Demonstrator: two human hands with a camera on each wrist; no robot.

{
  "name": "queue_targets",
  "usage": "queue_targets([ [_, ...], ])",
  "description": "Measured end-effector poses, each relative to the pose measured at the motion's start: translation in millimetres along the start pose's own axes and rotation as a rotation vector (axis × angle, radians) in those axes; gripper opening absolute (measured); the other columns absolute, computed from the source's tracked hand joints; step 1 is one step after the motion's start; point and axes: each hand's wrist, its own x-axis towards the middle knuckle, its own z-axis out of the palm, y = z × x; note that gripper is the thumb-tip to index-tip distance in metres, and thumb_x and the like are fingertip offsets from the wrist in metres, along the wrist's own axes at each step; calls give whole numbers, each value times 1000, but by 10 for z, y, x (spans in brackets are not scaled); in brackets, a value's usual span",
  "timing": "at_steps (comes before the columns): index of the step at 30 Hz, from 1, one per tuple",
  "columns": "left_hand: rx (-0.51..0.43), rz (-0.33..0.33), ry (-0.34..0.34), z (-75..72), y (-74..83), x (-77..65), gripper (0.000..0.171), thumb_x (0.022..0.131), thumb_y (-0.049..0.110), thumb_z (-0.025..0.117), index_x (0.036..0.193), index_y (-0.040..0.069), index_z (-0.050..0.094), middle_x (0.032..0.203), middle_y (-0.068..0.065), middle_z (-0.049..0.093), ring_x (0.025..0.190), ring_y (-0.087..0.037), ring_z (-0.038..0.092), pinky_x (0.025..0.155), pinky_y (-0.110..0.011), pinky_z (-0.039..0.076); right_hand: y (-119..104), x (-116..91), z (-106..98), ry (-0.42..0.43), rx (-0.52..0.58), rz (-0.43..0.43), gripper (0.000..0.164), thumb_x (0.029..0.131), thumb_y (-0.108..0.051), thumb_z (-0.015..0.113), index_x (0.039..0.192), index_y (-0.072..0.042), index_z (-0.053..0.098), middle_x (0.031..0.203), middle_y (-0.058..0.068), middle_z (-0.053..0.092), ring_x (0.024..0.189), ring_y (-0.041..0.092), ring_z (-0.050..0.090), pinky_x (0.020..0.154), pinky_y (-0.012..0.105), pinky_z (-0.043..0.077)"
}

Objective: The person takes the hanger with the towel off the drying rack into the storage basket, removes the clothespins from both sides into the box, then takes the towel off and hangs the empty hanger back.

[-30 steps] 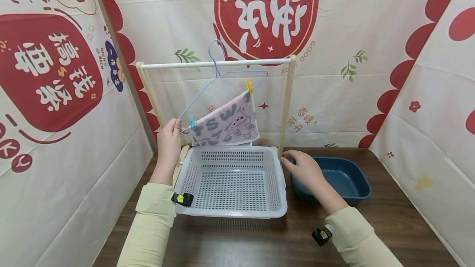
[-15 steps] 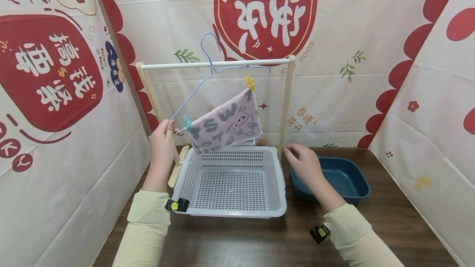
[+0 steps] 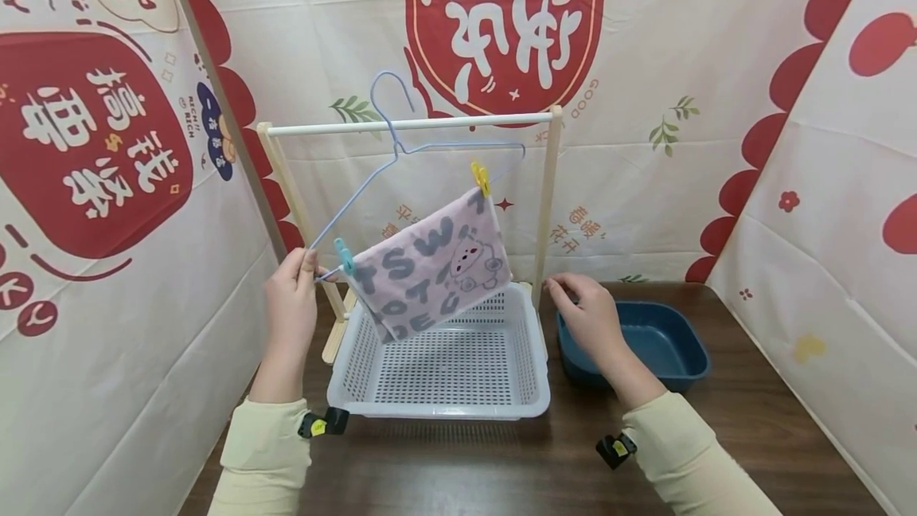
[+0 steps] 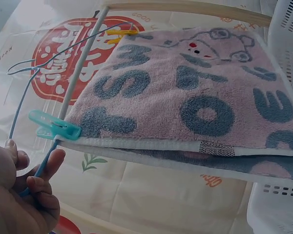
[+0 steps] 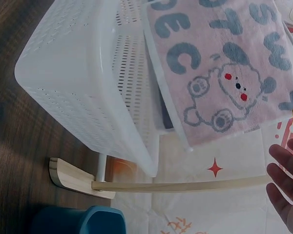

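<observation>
My left hand (image 3: 292, 293) grips the lower left corner of a blue clothes hanger (image 3: 358, 191), which tilts down to the left. A pink towel (image 3: 430, 269) with grey letters and a cartoon animal hangs folded over its bottom bar. A teal clothespin (image 4: 53, 126) fastens the towel near my left fingers, and a yellow clothespin (image 3: 481, 179) fastens its other end. In the head view, the hanger's hook shows above the white rod (image 3: 430, 123). My right hand (image 3: 591, 317), fingers loosely bent and holding nothing, is beside the rack's right wooden post (image 3: 548, 205).
A white perforated basket (image 3: 444, 411) stands on the dark wooden table (image 3: 458, 468) below the towel. To its right is a blue basin (image 3: 666, 341), partly hidden by my right arm. Wooden rack feet (image 5: 75, 178) flank the basket. Printed cloth (image 3: 645, 46) covers the back and sides.
My left hand has moved left and down, drawing the hanger and towel toward me. The towel now hangs lower, partly over the basket. My right hand has barely moved.
</observation>
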Motion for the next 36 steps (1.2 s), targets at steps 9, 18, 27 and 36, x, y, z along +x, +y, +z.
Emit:
queue_targets([
  [9, 31, 3, 13, -83, -33, -161, 29, 101, 25, 53, 84, 2, 60, 76, -13, 69, 71, -14, 58, 60, -23, 37, -61, -18, 1, 43, -15, -58, 24, 100, -23, 58, 103, -4, 71, 100, 10, 69, 93, 25, 61, 79, 48, 52],
  [18, 111, 20, -34, -97, -68, -358, 28, 101, 24, 54, 82, 4, 61, 72, -9, 68, 61, -20, 51, 53, -28, 34, -77, -46, 30, 108, -12, -172, 15, 96, -16, 62, 103, -6, 71, 96, 5, 70, 91, 19, 60, 75, 44, 50],
  [27, 101, 8, -74, -82, -118, -511, 28, 100, 24, 55, 80, 6, 61, 70, -4, 68, 65, -20, 57, 55, -26, 39, -78, -64, 54, 122, -12, -203, 14, 94, -13, 64, 105, -6, 71, 99, 3, 69, 93, 17, 59, 79, 41, 49],
  [36, 77, 74, -120, -35, -128, -612, 27, 99, 16, 57, 73, 11, 56, 65, 3, 65, 61, -14, 54, 51, -26, 37, -90, -82, 47, 98, 21, -152, 23, 96, -13, 62, 118, -7, 65, 114, 6, 66, 107, 23, 56, 88, 47, 47],
])
